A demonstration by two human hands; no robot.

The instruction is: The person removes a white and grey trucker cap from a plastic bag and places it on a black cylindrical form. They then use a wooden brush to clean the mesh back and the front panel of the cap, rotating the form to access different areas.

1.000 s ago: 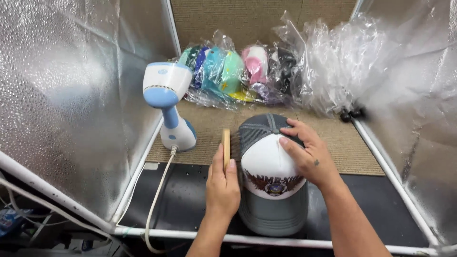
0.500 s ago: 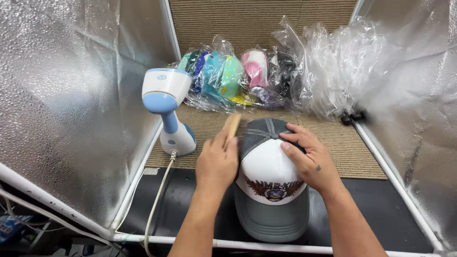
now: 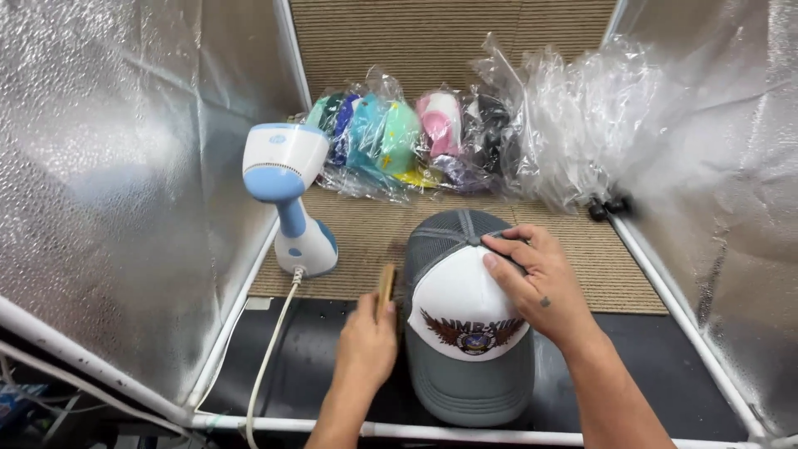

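Cap (image 3: 468,333), a grey-and-white trucker style, sat brim-forward on the black mat (image 3: 274,366); it looked light, stiff-fronted and soft-meshed behind, best steadied at the crown. Left hand (image 3: 366,349) was curled round a wooden brush (image 3: 386,287) against its side; right hand (image 3: 539,283) lay spread, fingers flat on top. Beyond stood a blue-and-white steamer (image 3: 287,195), then bagged caps (image 3: 391,141).

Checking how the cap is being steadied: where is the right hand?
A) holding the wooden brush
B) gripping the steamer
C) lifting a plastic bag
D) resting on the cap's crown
D: the right hand lies flat on the cap, while the left hand holds the wooden brush against its side.
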